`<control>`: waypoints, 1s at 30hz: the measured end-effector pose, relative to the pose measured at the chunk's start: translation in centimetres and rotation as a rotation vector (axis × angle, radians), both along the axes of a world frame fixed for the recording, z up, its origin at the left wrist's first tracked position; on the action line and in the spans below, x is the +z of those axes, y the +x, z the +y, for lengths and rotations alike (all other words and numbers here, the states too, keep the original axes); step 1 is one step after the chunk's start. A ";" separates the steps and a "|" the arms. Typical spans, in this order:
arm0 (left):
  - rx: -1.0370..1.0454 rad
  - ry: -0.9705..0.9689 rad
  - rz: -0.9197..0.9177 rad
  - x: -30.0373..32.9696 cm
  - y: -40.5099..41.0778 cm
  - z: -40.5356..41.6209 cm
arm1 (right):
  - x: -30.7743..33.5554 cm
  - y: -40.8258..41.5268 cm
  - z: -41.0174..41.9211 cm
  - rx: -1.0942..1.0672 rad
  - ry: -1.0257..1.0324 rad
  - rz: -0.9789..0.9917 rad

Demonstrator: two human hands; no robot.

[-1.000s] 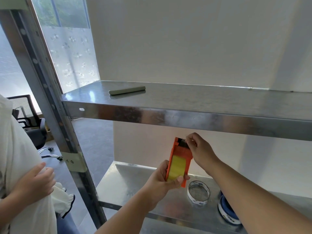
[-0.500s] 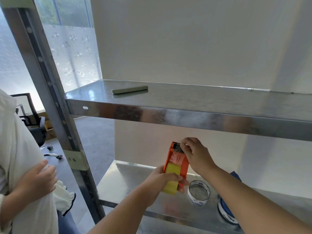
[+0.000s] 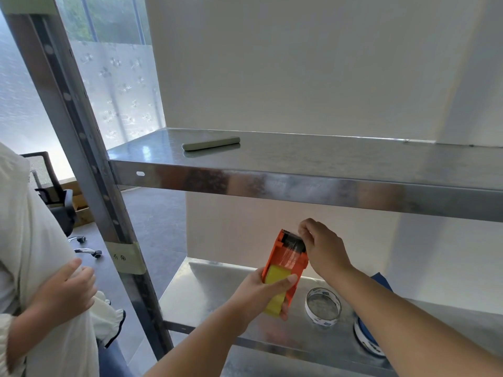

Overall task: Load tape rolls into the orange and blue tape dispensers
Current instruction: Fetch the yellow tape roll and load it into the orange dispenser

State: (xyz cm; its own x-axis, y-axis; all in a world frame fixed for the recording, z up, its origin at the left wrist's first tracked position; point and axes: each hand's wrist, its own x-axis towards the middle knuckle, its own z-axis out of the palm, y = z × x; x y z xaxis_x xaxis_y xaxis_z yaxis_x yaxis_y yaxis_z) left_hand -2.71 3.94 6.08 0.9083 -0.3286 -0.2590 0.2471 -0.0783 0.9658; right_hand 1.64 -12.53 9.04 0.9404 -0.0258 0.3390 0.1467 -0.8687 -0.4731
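Steel shelving, glossy and brushed, crosses just above both hands

On the lower shelf lies a white tape ring beside a half-hidden blue dispenser; a flat grey-green bar rests on the upper one. Left hand grips the orange dispenser by its yellow handle, held above the lower shelf; right hand pinches clear film at its toothed top
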 end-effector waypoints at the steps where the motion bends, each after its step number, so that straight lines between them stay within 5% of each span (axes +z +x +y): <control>1: 0.010 0.006 -0.004 0.0 0.0 0.1 | 0.0 0.0 0.1 -0.001 0.009 -0.004; 18: -0.148 -0.049 0.013 -0.6 -0.1 1.2 | 1.8 0.6 0.1 0.015 0.486 0.106; 30: -0.116 0.056 -0.209 -1.1 -0.4 1.8 | 1.3 1.4 -0.1 -0.058 0.951 0.388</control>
State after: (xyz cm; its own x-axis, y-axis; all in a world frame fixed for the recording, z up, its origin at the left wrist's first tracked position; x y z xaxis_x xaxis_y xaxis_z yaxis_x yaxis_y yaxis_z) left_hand -3.08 5.69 4.99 0.9012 -0.4240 -0.0899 0.0284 -0.1491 0.9884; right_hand 3.03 -12.60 10.38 0.9696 -0.1732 -0.1726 -0.1934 -0.1112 -0.9748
